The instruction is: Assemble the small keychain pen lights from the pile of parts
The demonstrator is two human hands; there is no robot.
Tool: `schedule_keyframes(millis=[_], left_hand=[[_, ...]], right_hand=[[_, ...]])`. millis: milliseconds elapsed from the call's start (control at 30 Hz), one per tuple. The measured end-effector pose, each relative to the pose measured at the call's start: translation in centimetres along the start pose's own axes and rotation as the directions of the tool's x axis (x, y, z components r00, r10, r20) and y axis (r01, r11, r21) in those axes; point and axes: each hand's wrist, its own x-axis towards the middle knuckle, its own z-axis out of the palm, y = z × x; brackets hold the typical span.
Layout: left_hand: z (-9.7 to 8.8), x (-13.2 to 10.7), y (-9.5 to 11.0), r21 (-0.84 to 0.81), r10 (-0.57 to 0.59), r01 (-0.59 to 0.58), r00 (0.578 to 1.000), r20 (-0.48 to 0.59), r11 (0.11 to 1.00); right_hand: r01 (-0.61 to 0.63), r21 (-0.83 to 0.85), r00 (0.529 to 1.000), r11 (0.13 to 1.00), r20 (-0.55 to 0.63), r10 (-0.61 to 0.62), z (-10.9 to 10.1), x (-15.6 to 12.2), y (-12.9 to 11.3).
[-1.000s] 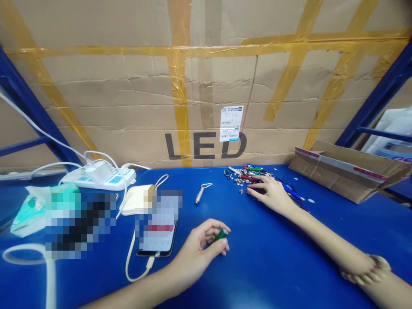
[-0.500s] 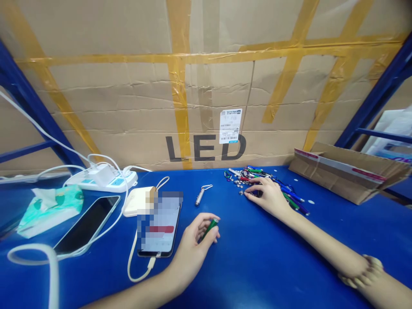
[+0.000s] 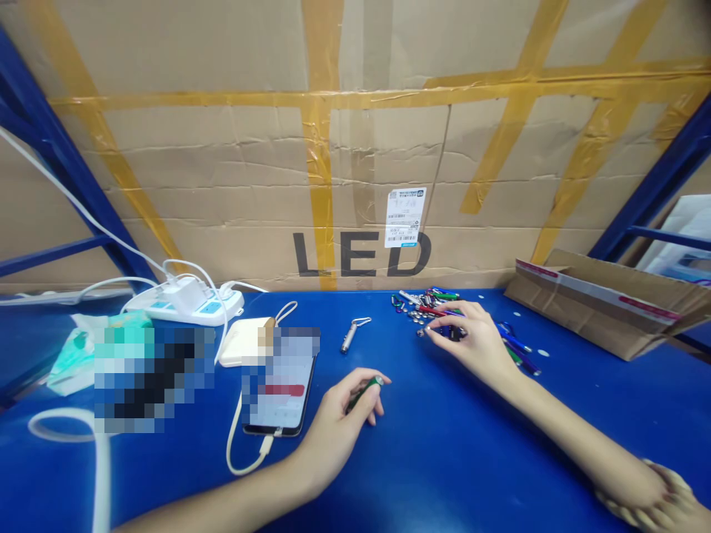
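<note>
My left hand [image 3: 340, 422] rests on the blue table [image 3: 444, 459] with its fingers closed round a small green tube-shaped flashlight body [image 3: 362, 393]. My right hand [image 3: 472, 339] reaches into a pile of small coloured keychain flashlights and button cells [image 3: 438, 307] near the back, its fingertips pinched on a small piece too tiny to name. A silver keychain flashlight [image 3: 351, 335] lies alone between the two hands.
A phone on a white cable [image 3: 281, 392] lies left of my left hand, beside a cream power bank [image 3: 241, 343]. A white power strip [image 3: 186, 304] and a tissue pack [image 3: 75, 354] sit at the left. An open cardboard box [image 3: 603, 303] stands at the right, a taped carton [image 3: 355, 141] behind.
My left hand has turned the green flashlight body in its fingers and drawn it slightly left. My right hand has lifted a little within the pile, fingertips now pinching.
</note>
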Motion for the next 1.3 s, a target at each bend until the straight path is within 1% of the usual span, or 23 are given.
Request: schedule_keyframes(millis=[67, 167, 233, 300, 467, 633, 767, 833, 900, 1000, 1067, 1133, 1200, 1233, 1300], left_hand=[[0.0, -0.1, 0.1, 0.017, -0.004, 0.003, 1.0, 0.012, 1.0], [0.1, -0.1, 0.2, 0.038, 0.003, -0.004, 1.0, 0.025, 0.999], [0.2, 0.0, 0.2, 0.041, 0.009, -0.01, 0.999, 0.032, 0.999], [0.2, 0.0, 0.1, 0.037, 0.012, -0.013, 0.999, 0.037, 0.999], [0.2, 0.0, 0.0, 0.037, 0.016, -0.017, 0.999, 0.031, 0.999], [0.1, 0.0, -0.2, 0.034, 0.017, -0.018, 0.999, 0.036, 0.999], [0.1, 0.0, -0.2, 0.04, 0.018, -0.02, 0.999, 0.036, 0.999], [0.1, 0.0, -0.2, 0.046, 0.02, -0.022, 0.999, 0.038, 0.999], [0.1, -0.1, 0.0, 0.053, 0.011, -0.013, 0.999, 0.037, 0.999], [0.1, -0.1, 0.2, 0.074, -0.003, 0.0, 0.999, 0.042, 0.997], [0.2, -0.1, 0.2, 0.089, 0.0, -0.005, 0.999, 0.053, 0.996], [0.3, -0.1, 0.2, 0.095, 0.002, -0.007, 0.999, 0.052, 0.995], [0.3, 0.0, 0.2, 0.093, -0.006, 0.002, 0.999, 0.042, 0.996], [0.3, 0.0, 0.2, 0.093, -0.013, 0.01, 0.999, 0.037, 0.996], [0.3, 0.0, 0.2, 0.095, -0.029, 0.025, 0.999, 0.035, 0.995]], right_hand=[[0.087, 0.135, 0.996, 0.987, -0.043, -0.082, -0.6, 0.0, -2.4], [0.189, 0.315, 0.98, 0.93, -0.006, -0.198, -1.1, -0.5, -6.0], [0.249, 0.4, 0.961, 0.882, 0.008, -0.275, -1.1, -0.9, -7.6], [0.277, 0.439, 0.949, 0.855, 0.016, -0.315, -1.0, -1.3, -8.3], [0.266, 0.445, 0.95, 0.855, 0.032, -0.312, -0.7, -1.4, -7.9], [0.283, 0.482, 0.93, 0.829, 0.072, -0.359, -0.7, -1.6, -7.7], [0.277, 0.51, 0.922, 0.814, 0.098, -0.375, -0.7, -1.8, -7.7], [0.248, 0.524, 0.923, 0.815, 0.128, -0.363, -0.7, -1.8, -7.8], [0.198, 0.525, 0.923, 0.828, 0.185, -0.338, -0.8, -1.8, -7.8], [0.127, 0.527, 0.911, 0.84, 0.274, -0.309, -0.7, -1.9, -7.9], [0.096, 0.543, 0.905, 0.834, 0.302, -0.3, -0.6, -1.8, -7.8], [0.069, 0.546, 0.911, 0.835, 0.306, -0.275, -0.5, -1.6, -7.4], [0.056, 0.493, 0.932, 0.868, 0.287, -0.223, -0.3, -1.3, -6.4], [0.056, 0.43, 0.943, 0.901, 0.274, -0.189, -0.2, -1.1, -5.6], [0.059, 0.222, 0.959, 0.973, 0.257, -0.117, 0.1, -0.7, -3.9]])
